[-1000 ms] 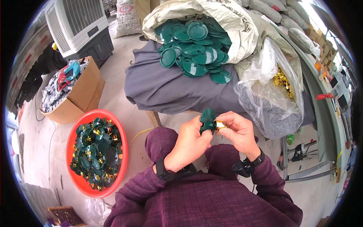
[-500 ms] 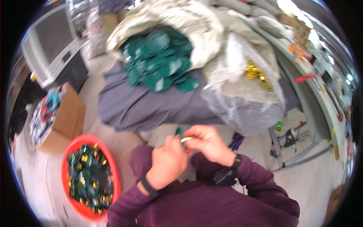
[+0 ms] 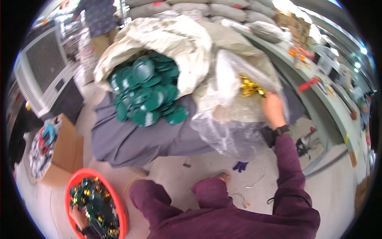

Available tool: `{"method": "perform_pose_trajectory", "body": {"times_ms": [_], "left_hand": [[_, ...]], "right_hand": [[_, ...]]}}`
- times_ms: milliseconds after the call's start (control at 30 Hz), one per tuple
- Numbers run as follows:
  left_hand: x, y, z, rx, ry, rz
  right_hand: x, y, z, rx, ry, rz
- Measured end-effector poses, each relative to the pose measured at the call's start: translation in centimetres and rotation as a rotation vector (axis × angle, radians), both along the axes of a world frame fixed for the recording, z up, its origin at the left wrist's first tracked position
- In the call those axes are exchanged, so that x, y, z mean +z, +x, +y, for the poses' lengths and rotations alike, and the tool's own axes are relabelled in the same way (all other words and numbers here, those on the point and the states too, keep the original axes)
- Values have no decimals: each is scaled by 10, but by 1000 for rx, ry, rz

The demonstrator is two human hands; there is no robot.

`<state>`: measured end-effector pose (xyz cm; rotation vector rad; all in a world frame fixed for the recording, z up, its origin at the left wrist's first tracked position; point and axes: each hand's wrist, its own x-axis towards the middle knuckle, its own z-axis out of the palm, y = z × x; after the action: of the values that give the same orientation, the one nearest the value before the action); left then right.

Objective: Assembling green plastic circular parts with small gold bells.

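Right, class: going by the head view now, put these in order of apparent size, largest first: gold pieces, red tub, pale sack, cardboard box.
1. Pale sack
2. Red tub and cardboard box: too alike to rank, and the tub runs to the picture's lower edge
3. Gold pieces

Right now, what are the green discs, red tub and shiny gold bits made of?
Green discs: probably plastic, smooth with glossy highlights.
Red tub: likely plastic, smooth and evenly coloured.
Gold bits: mirror-bright, so perhaps foil or metallic-coated plastic; I can't tell which.
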<state>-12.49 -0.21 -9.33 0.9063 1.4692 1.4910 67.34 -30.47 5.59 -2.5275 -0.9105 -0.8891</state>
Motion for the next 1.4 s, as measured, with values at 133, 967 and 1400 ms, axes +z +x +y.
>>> {"method": "perform_pose_trajectory", "body": {"times_ms": [133, 967, 1400], "left_hand": [[-39, -111, 35, 93, -50, 631], [157, 403, 62, -621, 602, 1369], [159, 340, -13, -628, 347, 289]], "right_hand": [[-12, 34, 3, -113, -131, 219], [13, -9, 6, 342, 0, 202], [4, -34, 27, 401, 375, 211]]}}
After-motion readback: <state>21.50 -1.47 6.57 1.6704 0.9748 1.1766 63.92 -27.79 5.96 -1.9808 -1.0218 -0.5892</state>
